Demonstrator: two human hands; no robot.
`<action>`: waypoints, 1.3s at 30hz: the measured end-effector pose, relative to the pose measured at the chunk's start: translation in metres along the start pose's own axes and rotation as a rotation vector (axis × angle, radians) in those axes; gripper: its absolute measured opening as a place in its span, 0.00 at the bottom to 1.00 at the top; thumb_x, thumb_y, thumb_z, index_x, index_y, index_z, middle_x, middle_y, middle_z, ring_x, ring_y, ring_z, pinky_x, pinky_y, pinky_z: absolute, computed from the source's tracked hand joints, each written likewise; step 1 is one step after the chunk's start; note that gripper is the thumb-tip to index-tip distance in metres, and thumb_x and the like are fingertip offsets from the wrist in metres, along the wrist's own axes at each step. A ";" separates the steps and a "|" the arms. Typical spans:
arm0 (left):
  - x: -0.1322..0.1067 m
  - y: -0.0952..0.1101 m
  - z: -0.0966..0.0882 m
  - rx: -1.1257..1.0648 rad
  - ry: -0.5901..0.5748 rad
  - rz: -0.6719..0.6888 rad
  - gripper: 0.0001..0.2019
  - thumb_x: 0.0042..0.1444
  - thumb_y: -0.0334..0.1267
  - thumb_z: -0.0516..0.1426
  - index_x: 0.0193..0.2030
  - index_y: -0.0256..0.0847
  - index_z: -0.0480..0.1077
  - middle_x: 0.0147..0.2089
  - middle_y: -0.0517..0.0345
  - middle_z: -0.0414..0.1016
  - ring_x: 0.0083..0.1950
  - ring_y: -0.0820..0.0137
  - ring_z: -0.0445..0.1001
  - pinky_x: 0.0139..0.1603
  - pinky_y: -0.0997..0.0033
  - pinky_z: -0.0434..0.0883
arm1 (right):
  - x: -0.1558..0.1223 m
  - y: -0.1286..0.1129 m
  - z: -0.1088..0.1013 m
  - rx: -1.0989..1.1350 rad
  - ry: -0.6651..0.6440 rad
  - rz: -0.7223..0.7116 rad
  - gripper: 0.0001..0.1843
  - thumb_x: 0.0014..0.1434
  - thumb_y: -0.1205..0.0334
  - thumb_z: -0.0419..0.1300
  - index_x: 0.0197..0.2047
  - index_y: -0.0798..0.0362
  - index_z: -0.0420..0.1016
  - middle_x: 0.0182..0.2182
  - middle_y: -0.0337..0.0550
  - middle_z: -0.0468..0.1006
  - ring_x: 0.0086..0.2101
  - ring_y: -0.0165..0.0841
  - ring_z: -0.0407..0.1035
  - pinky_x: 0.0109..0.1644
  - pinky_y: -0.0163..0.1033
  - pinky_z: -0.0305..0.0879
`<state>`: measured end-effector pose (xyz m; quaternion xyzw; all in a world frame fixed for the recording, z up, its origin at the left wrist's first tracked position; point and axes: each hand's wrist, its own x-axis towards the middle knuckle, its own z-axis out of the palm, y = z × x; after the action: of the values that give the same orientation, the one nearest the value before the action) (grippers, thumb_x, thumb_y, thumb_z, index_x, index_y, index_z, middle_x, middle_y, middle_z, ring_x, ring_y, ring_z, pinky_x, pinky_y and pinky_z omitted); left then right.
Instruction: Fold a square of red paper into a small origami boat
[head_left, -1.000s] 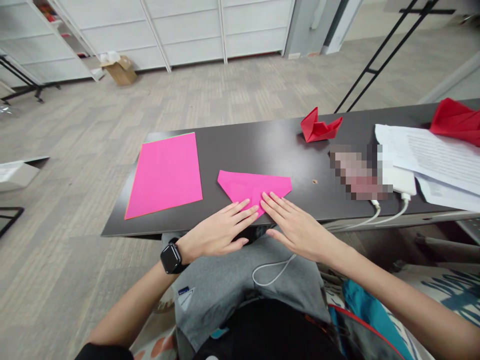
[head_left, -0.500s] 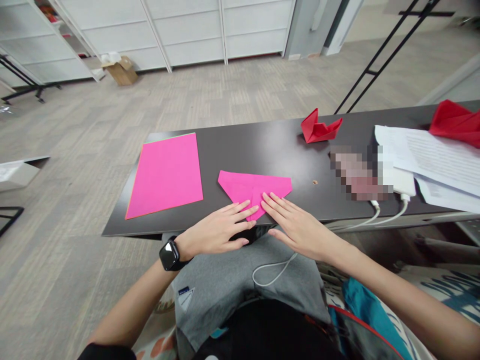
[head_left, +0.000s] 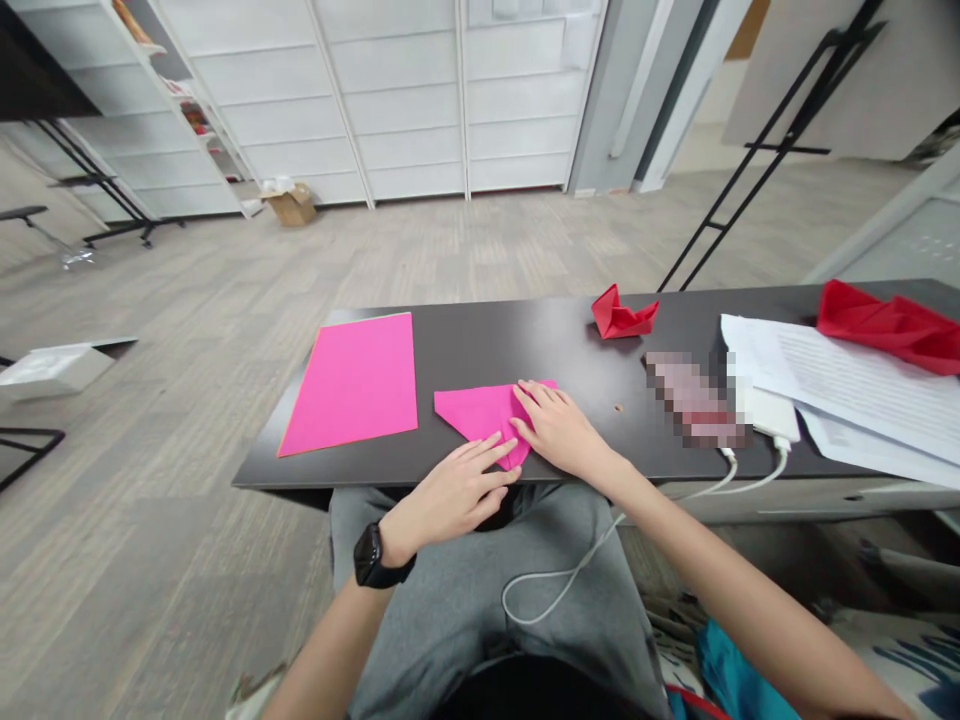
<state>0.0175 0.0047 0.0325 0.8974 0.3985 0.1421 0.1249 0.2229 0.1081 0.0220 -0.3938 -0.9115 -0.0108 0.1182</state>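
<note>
Head view: two hands, one folded pink paper

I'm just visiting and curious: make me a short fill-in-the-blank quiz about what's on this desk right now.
1. Both hands press on a folded paper coloured ____.
2. The flat pink sheet lies to the ____ of the folded paper.
3. The watch is on the ____ wrist.
4. The small folded boat is ____.

Missing words: pink; left; left; red
</note>
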 end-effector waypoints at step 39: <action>0.039 -0.091 -0.039 0.024 0.109 -0.337 0.24 0.52 0.40 0.69 0.55 0.38 0.69 0.50 0.50 0.72 0.53 0.59 0.72 0.56 0.58 0.70 | 0.038 0.050 -0.011 0.387 -0.190 -0.088 0.38 0.48 0.53 0.72 0.61 0.54 0.69 0.45 0.49 0.74 0.46 0.44 0.69 0.53 0.51 0.66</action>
<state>-0.0332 0.0970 0.0440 0.8103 0.5511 0.1629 0.1143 0.2361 0.1684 0.0376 -0.3228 -0.9200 0.1964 0.1043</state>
